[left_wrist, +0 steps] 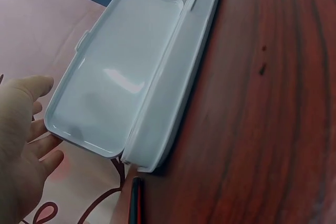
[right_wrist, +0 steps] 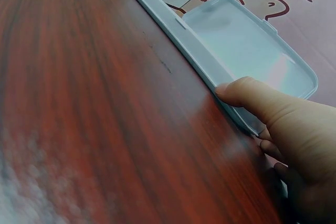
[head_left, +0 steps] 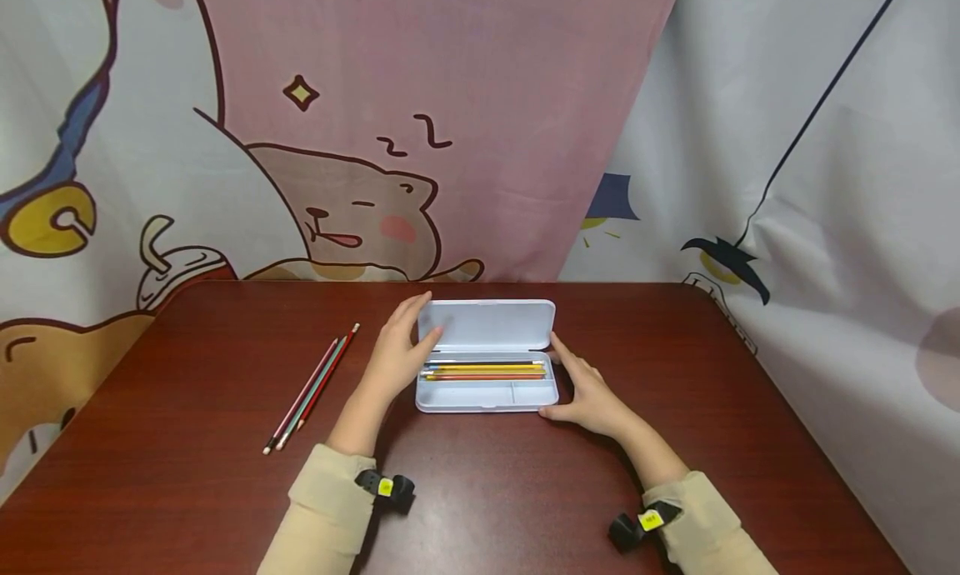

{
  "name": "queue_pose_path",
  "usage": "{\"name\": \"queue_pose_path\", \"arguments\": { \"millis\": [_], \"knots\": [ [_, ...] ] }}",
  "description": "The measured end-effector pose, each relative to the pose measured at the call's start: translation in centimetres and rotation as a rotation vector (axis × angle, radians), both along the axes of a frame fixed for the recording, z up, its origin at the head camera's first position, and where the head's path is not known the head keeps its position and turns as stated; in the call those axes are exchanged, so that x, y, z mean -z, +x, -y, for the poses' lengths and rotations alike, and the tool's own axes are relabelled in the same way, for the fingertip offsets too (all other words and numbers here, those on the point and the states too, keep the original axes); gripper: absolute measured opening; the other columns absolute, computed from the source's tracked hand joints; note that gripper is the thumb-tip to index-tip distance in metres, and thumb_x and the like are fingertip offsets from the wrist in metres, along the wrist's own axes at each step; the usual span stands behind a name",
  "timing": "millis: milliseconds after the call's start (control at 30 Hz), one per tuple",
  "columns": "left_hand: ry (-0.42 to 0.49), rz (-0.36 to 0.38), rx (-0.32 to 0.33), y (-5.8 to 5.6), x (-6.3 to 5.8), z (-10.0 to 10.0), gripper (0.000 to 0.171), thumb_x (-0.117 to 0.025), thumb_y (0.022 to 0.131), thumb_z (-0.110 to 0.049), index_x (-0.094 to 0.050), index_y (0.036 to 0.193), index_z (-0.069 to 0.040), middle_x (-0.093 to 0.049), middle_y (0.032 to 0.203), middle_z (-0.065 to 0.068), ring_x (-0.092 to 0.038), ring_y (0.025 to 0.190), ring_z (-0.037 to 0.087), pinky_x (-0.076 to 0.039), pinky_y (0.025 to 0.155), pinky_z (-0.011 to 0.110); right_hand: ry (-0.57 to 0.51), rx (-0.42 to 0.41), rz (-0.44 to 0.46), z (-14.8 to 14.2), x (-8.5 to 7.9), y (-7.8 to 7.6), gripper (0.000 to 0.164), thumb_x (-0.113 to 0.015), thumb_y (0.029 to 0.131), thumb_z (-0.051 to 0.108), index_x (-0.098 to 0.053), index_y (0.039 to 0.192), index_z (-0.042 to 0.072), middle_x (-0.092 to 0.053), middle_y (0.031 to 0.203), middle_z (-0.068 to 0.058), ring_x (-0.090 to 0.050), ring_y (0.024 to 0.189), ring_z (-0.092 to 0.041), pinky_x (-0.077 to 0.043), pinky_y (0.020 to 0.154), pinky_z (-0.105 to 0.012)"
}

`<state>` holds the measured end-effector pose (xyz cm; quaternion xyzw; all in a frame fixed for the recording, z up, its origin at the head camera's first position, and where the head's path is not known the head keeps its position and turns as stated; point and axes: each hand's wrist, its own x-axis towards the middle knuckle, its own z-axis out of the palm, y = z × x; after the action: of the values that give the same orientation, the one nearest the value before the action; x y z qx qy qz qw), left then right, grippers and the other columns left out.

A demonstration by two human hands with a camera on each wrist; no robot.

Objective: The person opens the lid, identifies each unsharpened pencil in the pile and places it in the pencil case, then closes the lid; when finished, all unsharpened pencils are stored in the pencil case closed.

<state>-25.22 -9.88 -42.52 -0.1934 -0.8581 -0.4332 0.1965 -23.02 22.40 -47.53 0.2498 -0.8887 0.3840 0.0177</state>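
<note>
A white pencil case (head_left: 465, 397) lies on the table, its lid (head_left: 487, 325) tilted up and back. Inside the case, several pencils (head_left: 483, 370), yellow and orange among them, lie lengthwise in the long rear compartment. My left hand (head_left: 396, 350) is at the lid's left edge; in the left wrist view its fingertips reach the lid's corner while the thumb stands apart. At the other end, my right hand (head_left: 588, 396) holds the case by its right side. The thumb (right_wrist: 233, 92) lies on the front edge, with the other fingers round the end, partly hidden.
Left of the case, 3 loose pencils (head_left: 300, 400) lie side by side on the dark red wooden table (head_left: 480, 492). Behind the table's far edge hangs a cloth (head_left: 510, 125) with cartoon animals. Each wrist wears a small black camera.
</note>
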Motion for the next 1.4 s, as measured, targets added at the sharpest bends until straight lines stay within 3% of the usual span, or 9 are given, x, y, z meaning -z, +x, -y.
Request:
{"name": "queue_pose_path", "arguments": {
  "millis": [400,667,767,933,1167,1400],
  "knots": [
    [-0.031,-0.016,0.05,0.7,-0.4,0.8,0.053,-0.068,0.089,-0.014,-0.049,0.136,0.003,-0.05,0.134,0.016,-0.046,0.125,0.028,-0.033,0.105,0.042,-0.006,0.006,0.0,0.0,0.1,0.1,0.117,-0.087,0.068,0.024,-0.01,0.154,0.008,-0.045,0.14,-0.016,-0.039,0.127,-0.034,-0.018,0.101,-0.058],
    [-0.103,-0.038,0.081,1.8,-0.8,1.1,0.055,-0.069,0.088,-0.017,-0.049,0.135,0.005,-0.048,0.133,0.017,-0.048,0.121,0.029,-0.037,0.101,0.045,-0.125,-0.027,0.06,0.1,-0.3,-0.1,0.114,-0.083,0.074,0.019,-0.002,0.155,0.015,-0.022,0.155,-0.015,-0.027,0.138,-0.031,-0.017,0.107,-0.055],
    [-0.138,-0.022,0.09,2.3,-0.9,1.2,0.057,-0.069,0.089,-0.019,-0.047,0.137,0.004,-0.046,0.135,0.015,-0.049,0.12,0.027,-0.039,0.099,0.045,-0.184,-0.039,0.032,0.1,-0.9,0.0,0.11,-0.08,0.077,0.013,-0.002,0.155,0.018,-0.016,0.157,-0.011,-0.023,0.14,-0.03,-0.017,0.108,-0.055],
    [-0.177,0.003,0.109,3.1,-1.0,1.5,0.059,-0.069,0.089,-0.021,-0.045,0.139,0.002,-0.044,0.137,0.013,-0.051,0.118,0.027,-0.042,0.095,0.044,-0.236,-0.037,-0.05,0.1,-2.0,0.3,0.101,-0.075,0.08,0.006,-0.009,0.155,0.02,-0.019,0.157,-0.01,-0.023,0.14,-0.031,-0.017,0.106,-0.06],
    [-0.252,0.019,0.127,4.7,-1.1,2.1,0.063,-0.068,0.089,-0.025,-0.043,0.141,0.0,-0.041,0.143,0.009,-0.048,0.124,0.024,-0.042,0.097,0.044,-0.11,-0.029,-0.116,0.6,-3.4,0.9,0.097,-0.076,0.08,0.017,-0.015,0.155,0.017,-0.018,0.158,-0.004,-0.019,0.142,-0.022,-0.021,0.107,-0.056],
    [-0.353,0.067,0.165,6.4,-0.9,2.5,0.07,-0.065,0.091,-0.033,-0.036,0.146,-0.001,-0.032,0.152,0.012,-0.031,0.137,0.026,-0.03,0.106,0.047,0.016,-0.036,-0.135,0.1,-3.6,2.6,0.098,-0.077,0.079,0.026,-0.014,0.155,0.024,-0.016,0.158,-0.007,-0.018,0.142,-0.024,-0.026,0.103,-0.06]
  ]
}}
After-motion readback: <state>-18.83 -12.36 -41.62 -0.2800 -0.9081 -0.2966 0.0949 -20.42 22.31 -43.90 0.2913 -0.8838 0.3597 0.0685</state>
